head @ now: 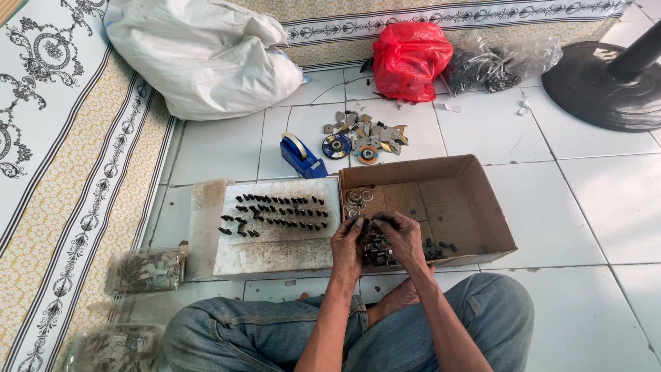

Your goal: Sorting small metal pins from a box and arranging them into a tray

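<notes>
My left hand (pixel 348 246) and my right hand (pixel 401 236) meet over the near left corner of a shallow cardboard box (pixel 475 200), fingertips pinched together on a small dark metal part (pixel 369 222). Beneath them in the box lies a heap of small dark parts (pixel 377 253), with a few silvery rings (pixel 357 198) toward the back left corner. Left of the box a white board (pixel 275 251) carries rows of small black parts (pixel 275 212). I sit cross-legged in blue jeans (pixel 482 310) on the tiled floor.
A blue tape dispenser (pixel 301 158), two round discs (pixel 337 146) and scattered metal pieces (pixel 375 129) lie beyond the board. Further back are a white sack (pixel 200 55), a red bag (pixel 410 58), clear bags of dark parts (pixel 496 62) and a fan base (pixel 606 83). Clear packets (pixel 148 271) lie at my left.
</notes>
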